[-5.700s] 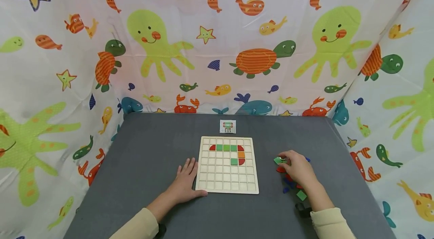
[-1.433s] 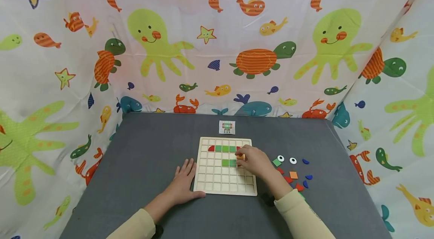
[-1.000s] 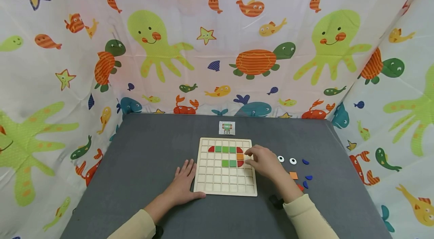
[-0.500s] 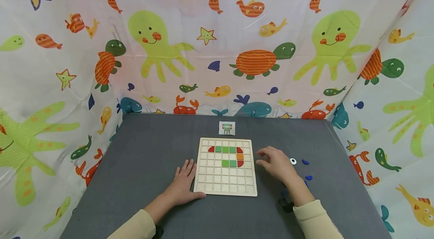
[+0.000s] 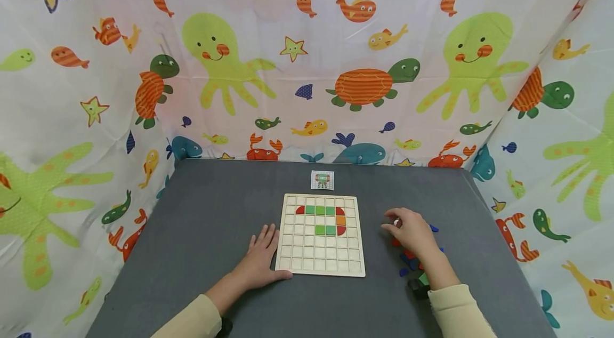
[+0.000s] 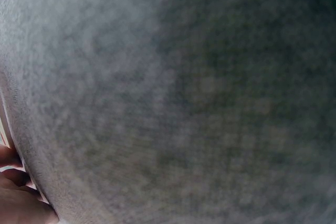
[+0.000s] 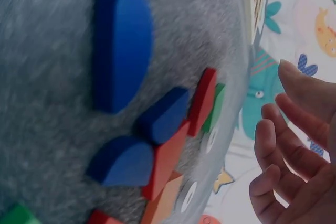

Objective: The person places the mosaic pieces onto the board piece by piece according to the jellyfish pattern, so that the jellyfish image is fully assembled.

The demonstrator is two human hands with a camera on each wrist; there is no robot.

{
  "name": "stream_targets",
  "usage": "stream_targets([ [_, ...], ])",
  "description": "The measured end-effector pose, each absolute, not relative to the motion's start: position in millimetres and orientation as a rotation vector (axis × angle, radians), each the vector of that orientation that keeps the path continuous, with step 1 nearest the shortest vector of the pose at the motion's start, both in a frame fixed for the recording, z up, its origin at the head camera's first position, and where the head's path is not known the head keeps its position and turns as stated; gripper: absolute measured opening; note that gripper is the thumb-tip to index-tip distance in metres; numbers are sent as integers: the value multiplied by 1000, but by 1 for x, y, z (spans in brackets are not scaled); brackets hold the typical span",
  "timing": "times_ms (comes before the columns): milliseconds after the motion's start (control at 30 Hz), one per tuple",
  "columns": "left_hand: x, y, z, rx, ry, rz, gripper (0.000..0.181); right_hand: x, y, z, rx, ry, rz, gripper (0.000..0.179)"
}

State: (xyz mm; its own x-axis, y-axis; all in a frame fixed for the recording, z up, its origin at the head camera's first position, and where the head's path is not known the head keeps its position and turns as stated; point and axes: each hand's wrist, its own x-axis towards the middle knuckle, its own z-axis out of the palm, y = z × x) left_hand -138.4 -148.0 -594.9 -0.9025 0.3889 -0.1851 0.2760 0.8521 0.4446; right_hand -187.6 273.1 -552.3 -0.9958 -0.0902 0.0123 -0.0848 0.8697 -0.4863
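Note:
The left hand [image 5: 259, 255] lies flat, fingertips at the left edge of a square wooden grid board [image 5: 297, 252] and thumb at its lower-left corner. Red, green and orange tiles sit in the board's upper cells, among them a green tile [image 5: 320, 230] in the lower row. Over loose pieces right of the board hovers the right hand [image 5: 412, 231], thumb and forefinger parted around a white ring-marked disc [image 5: 397, 223]. In the right wrist view its fingers [image 7: 286, 142] are loosely bent and hold nothing. Below them lie blue half-rounds [image 7: 128, 45], red pieces [image 7: 202, 100] and white discs [image 7: 188, 196].
Above the board lies a small picture card [image 5: 322, 180]. A green tile [image 5: 423, 279] and several blue pieces [image 5: 404, 272] lie near the right wrist. A sea-animal curtain [image 5: 307, 114] stands behind the grey table [image 5: 216, 204].
A second green tile now sits in the lower row, left of the first. After touching the board's right side, the right hand has moved rightward over the loose pieces. The left hand stays put.

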Motion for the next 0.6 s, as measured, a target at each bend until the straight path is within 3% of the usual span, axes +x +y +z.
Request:
stream_targets([
  [233,-139,-148,-596,507,2761,614,121,-187,282,-557,-23,2958,-698,38],
  [600,-139,-149,-596,515,2764,597,121,-188,281,-563,68,2879,-575,28],
])
